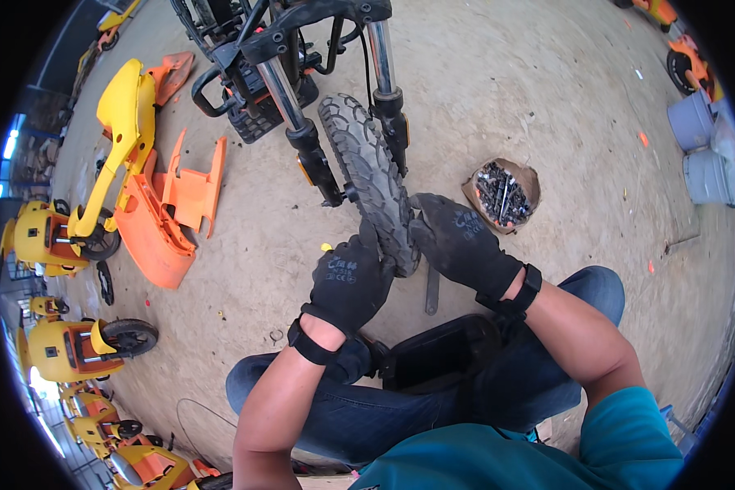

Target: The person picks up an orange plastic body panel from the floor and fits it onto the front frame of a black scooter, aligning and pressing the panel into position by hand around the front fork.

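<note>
A wheel with a knobbly black tire (367, 163) stands between the two legs of a scooter's front fork. The left fork leg (284, 94) and the right fork leg (381, 57) have shiny upper tubes and black lower parts. My left hand (349, 282), in a black glove, is closed on the near left side of the tire. Across from it, my right hand (457, 245), gloved the same way, grips the tire's right side. Some fingers of both hands are hidden behind the tire and gloves. A flat grey metal tool (431, 292) lies on the floor beside the tire's near end.
An open bag of bolts and small parts (502, 196) sits right of the wheel. Orange panels (159, 220) and a yellow body part (126, 114) lie to the left. Yellow scooters (65, 349) line the left side. Buckets (702, 151) stand far right. A black case (441, 351) rests between my legs.
</note>
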### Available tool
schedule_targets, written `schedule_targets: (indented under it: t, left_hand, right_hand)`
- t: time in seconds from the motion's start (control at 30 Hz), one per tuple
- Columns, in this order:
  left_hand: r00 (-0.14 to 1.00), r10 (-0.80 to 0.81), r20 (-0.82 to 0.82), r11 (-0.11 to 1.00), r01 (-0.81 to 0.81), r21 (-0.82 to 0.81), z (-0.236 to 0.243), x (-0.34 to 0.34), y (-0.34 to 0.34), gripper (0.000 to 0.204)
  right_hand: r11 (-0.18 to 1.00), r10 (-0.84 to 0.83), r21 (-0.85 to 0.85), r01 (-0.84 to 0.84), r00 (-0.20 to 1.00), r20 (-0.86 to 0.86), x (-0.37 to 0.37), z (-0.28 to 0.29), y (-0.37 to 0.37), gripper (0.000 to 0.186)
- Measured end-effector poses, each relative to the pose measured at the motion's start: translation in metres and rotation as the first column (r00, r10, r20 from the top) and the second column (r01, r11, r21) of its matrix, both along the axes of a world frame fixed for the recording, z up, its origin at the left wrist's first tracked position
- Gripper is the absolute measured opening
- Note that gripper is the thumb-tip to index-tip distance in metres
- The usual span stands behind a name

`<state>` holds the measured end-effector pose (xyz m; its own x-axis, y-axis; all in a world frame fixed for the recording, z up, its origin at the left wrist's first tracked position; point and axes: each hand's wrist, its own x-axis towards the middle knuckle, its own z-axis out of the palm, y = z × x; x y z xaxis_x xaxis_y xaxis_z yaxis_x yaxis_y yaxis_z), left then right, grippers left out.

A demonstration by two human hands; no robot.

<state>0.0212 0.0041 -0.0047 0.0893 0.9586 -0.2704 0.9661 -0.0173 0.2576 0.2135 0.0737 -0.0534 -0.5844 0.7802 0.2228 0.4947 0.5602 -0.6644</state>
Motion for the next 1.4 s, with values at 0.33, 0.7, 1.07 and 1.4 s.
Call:
schedule_targets:
  t: [0.33, 0.7, 1.07, 1.4]
  left_hand:
    - [0.998, -0.035, 0.046, 0.999, 0.033, 0.040, -0.008, -0.005, -0.004, 0.050]
    - [0.994, -0.017, 0.110, 0.996, 0.008, 0.084, -0.004, -0.007, -0.010, 0.045]
    - [0.994, -0.078, -0.081, 0.973, 0.094, 0.211, -0.022, 0.004, -0.019, 0.036]
    - [0.998, -0.070, -0.001, 0.985, 0.069, 0.159, -0.020, 0.003, -0.015, 0.038]
  right_hand:
    - [1.000, -0.005, 0.008, 0.006, 0.999, -0.044, -0.001, -0.003, 0.001, 0.039]
    - [0.994, -0.012, -0.107, 0.007, 0.999, -0.050, -0.007, 0.009, 0.004, 0.042]
    - [0.969, 0.016, -0.243, -0.034, 0.997, -0.076, -0.014, 0.016, 0.005, 0.040]
    - [0.971, 0.015, -0.234, -0.037, 0.995, -0.097, -0.013, 0.012, 0.008, 0.041]
